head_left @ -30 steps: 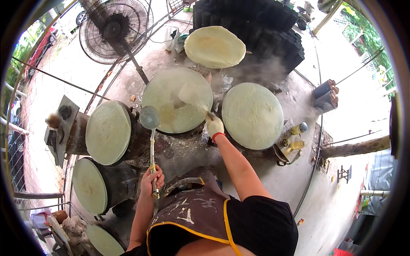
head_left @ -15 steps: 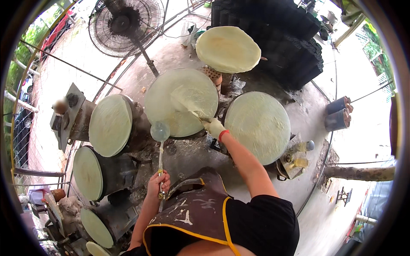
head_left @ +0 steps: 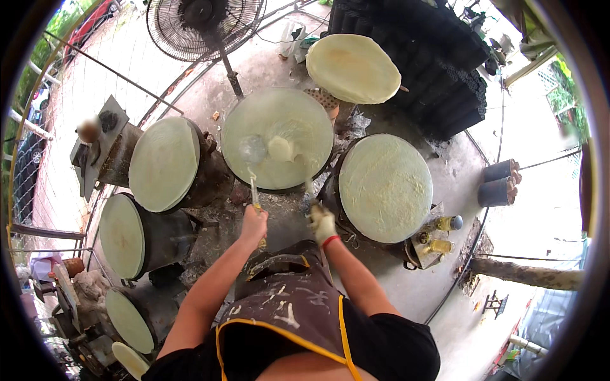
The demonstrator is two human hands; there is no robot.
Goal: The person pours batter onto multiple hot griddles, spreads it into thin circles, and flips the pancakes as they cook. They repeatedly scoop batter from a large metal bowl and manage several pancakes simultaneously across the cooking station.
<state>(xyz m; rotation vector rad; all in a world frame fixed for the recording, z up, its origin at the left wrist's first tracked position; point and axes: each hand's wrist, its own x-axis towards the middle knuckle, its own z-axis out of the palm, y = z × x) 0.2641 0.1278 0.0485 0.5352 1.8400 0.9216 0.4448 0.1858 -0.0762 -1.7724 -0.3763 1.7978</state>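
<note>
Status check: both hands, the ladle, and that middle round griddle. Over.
Left hand grips the long ladle, bowl over the middle griddle. Gloved right hand at the griddle's near edge; what it holds is unclear. Nothing blocking.

Round griddles ring us in an arc, from near left to far right.

We stand before the middle griddle [head_left: 277, 136], our ladle [head_left: 252, 151] over it. To its left sit three more griddles [head_left: 164, 163], each nearer than the last; to its right another [head_left: 385, 187], with bottles [head_left: 438, 235] just beyond its near edge. Behind are a fan [head_left: 203, 25] and one far griddle [head_left: 353, 68].
</note>
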